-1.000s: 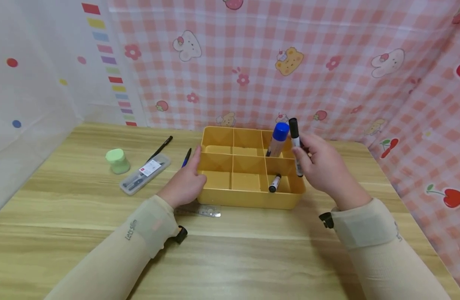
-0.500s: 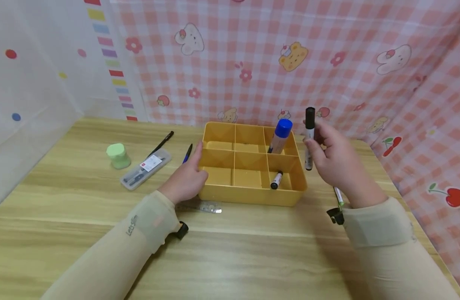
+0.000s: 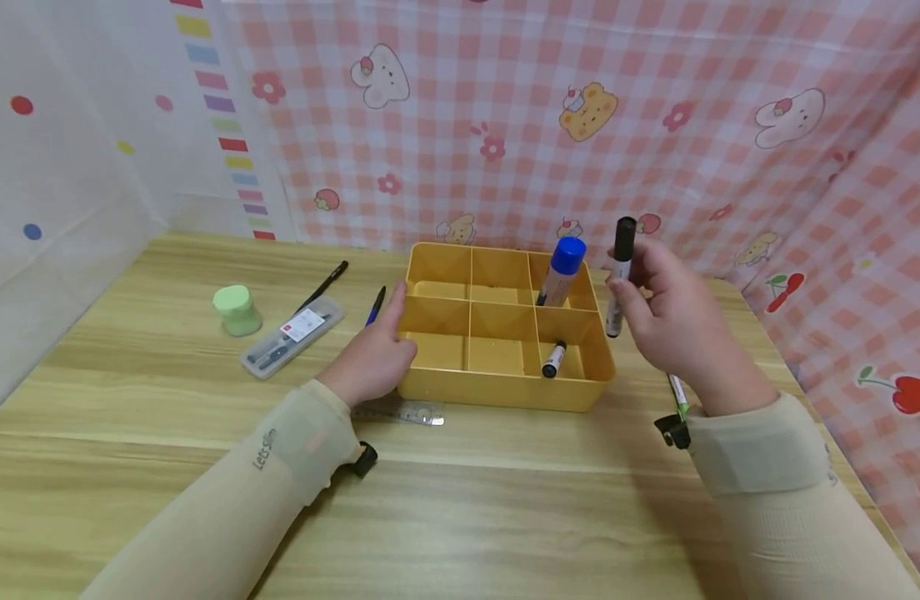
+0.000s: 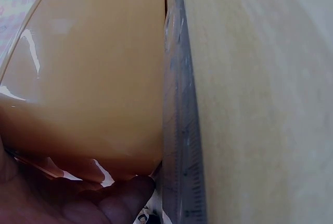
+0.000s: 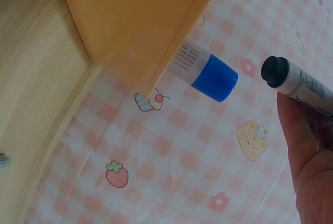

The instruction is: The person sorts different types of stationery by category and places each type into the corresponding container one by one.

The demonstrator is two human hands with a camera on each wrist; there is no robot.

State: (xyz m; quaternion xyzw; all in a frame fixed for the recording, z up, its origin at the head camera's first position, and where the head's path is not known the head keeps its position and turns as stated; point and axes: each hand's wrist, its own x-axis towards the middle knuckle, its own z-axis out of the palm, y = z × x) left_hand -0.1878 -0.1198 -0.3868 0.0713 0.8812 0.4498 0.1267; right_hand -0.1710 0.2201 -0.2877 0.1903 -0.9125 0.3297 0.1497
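Note:
A yellow six-compartment organizer box [image 3: 505, 393] stands in the middle of the table. My left hand [image 3: 370, 358] rests against its left side, index finger straight along the wall; in the left wrist view its fingers [image 4: 127, 198] lie at the box's lower corner. To the right of the box, my right hand [image 3: 673, 325] holds a black-capped marker [image 3: 622, 262] upright between thumb and fingers, raised above rim level. A blue-capped glue stick [image 3: 561, 271] leans in the back right compartment. In the front right one lies a shorter black-and-white marker [image 3: 554, 360].
Left of the box are a green lidded jar [image 3: 237, 311], a clear case [image 3: 291, 340] with a compass inside, a black pen [image 3: 328, 282] and a blue-black pen [image 3: 376, 306]. A clear ruler [image 3: 411, 412] lies along the front. A green-tipped white pen [image 3: 678, 393] sits by the right wrist.
My right hand has moved right, carrying the marker from over the box's right edge to outside it. The green-tipped pen has come into view. The left hand stays at the box.

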